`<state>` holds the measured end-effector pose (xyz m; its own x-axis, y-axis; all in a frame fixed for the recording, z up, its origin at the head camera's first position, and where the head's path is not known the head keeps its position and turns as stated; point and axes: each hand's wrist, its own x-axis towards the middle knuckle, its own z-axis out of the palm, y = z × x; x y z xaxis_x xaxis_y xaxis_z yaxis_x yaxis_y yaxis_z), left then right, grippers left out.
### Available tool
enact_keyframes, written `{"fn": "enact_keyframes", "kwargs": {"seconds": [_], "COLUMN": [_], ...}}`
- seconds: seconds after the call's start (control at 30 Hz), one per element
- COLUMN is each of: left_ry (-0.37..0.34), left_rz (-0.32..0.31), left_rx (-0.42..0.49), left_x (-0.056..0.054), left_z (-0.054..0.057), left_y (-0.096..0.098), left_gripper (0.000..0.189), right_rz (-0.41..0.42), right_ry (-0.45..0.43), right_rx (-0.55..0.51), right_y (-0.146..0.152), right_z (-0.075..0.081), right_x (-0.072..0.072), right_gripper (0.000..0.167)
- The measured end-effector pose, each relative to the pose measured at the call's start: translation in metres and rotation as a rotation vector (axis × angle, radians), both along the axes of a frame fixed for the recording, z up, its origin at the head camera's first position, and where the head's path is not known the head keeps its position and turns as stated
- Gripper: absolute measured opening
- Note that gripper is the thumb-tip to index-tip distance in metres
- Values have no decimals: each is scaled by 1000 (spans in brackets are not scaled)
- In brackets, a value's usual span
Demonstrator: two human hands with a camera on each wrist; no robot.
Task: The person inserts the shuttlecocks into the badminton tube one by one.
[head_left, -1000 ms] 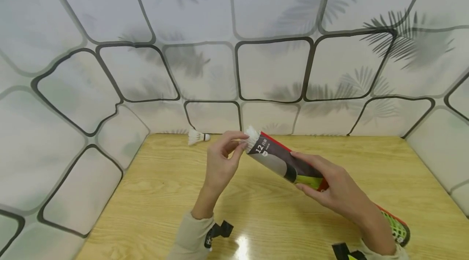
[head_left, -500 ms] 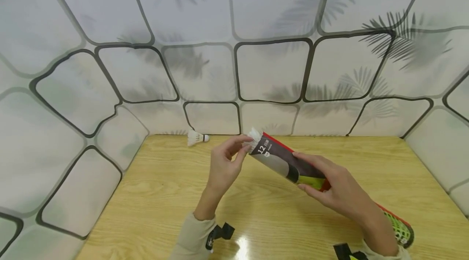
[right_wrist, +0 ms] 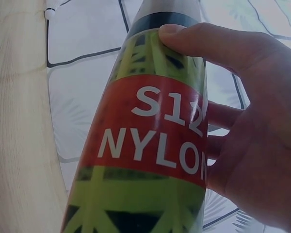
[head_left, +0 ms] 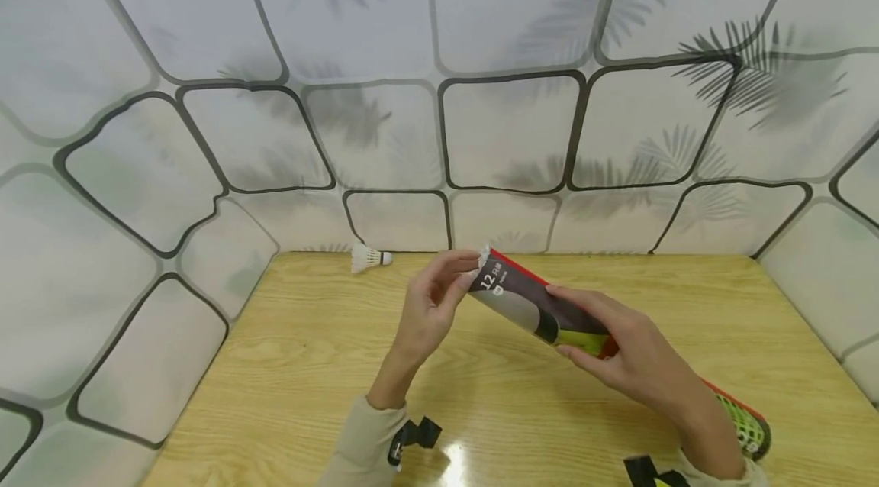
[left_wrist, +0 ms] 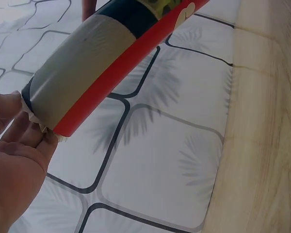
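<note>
A shuttlecock tube (head_left: 515, 300), dark and grey with a red stripe and "12" printed on it, slants above the table with its mouth up and left. My right hand (head_left: 635, 346) grips it around the middle; in the right wrist view the thumb lies over the label (right_wrist: 155, 121) reading "NYLON". At the mouth, my left hand (head_left: 427, 311) has thumb and fingertips curled on the white feather edge of a shuttlecock (head_left: 484, 256), most of which is hidden inside the tube. In the left wrist view only a thin ragged feather rim (left_wrist: 39, 122) protrudes between the fingers.
A loose white shuttlecock (head_left: 371, 258) lies on its side at the table's back edge, left of the hands. The wooden table (head_left: 288, 365) meets a patterned fabric backdrop (head_left: 508, 128) behind and at both sides. The tube's lower end (head_left: 745, 426) sticks out past the right forearm.
The shuttlecock's feathers, which stuck out of the tube's mouth, have slid almost wholly inside. My left hand has moved slightly right, towards the mouth. The right hand's grip is the same.
</note>
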<state>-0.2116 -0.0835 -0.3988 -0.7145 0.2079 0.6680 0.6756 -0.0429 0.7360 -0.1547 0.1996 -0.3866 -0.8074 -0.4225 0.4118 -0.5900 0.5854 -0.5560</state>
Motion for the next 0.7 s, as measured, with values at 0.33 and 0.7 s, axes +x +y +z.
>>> {"fn": "enact_keyframes", "kwargs": {"seconds": [0.33, 0.7], "left_ry": [-20, -55], "left_rz": [-36, -65], "left_rx": [-15, -14], "left_x": [-1, -1], "left_z": [-4, -5], "left_y": [2, 3], "left_gripper": [25, 24], "right_rz": [-8, -8], "right_ry": [24, 47], "right_rx": [22, 37], "right_y": [0, 0], "right_z": [-1, -2], "right_x": [-1, -2], "right_gripper": [74, 74]}}
